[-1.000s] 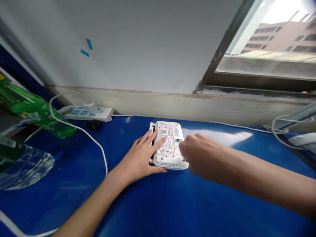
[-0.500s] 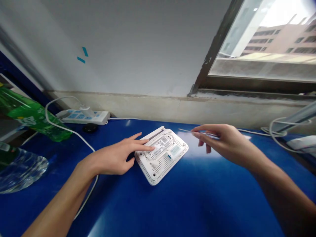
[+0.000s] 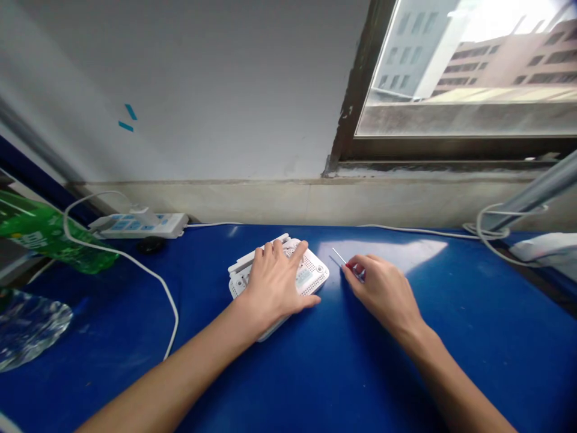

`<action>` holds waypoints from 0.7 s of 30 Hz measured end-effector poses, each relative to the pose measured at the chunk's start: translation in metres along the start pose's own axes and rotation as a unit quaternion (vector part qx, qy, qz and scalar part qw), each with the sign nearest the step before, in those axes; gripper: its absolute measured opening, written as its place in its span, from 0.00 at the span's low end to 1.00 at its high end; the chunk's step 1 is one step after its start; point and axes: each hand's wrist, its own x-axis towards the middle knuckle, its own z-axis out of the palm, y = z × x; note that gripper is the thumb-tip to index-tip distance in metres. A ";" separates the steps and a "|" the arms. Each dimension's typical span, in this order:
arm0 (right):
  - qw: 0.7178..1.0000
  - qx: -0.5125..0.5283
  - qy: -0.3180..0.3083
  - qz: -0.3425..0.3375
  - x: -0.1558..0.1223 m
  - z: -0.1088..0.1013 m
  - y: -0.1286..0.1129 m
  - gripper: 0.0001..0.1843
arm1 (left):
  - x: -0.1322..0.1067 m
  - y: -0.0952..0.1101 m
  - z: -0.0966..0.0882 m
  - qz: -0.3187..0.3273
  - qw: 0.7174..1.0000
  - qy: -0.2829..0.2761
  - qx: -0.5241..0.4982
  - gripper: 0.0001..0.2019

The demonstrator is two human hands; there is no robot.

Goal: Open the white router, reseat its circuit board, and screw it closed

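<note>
A white Wi-Fi router (image 3: 312, 268) lies on the blue table with its vented, labelled underside up and its folded antenna along the far left edge. My left hand (image 3: 276, 278) rests across it, fingers spread and thumb stretched out past the near right side, covering much of the label. To the right of the router, my right hand (image 3: 379, 287) is closed around a thin screwdriver (image 3: 339, 255). Its slim metal shaft points up and left, apart from the router; most of the handle is hidden by my fingers.
A white power strip (image 3: 174, 226) with a plug stands by the wall, and a black round object (image 3: 150, 245) sits before it. Left are a green bottle (image 3: 67, 240) and a clear plastic bottle (image 3: 31, 325). White cable (image 3: 153, 273) loops across the table.
My left hand has moved from the router's left side to lie over its middle. My right hand has come lower with the screwdriver. The camera view has shifted slightly right.
</note>
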 end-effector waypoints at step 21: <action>0.896 0.428 -0.123 -0.008 -0.015 -0.006 -0.039 0.30 | -0.039 -0.048 0.003 0.078 0.848 0.257 -0.458 0.52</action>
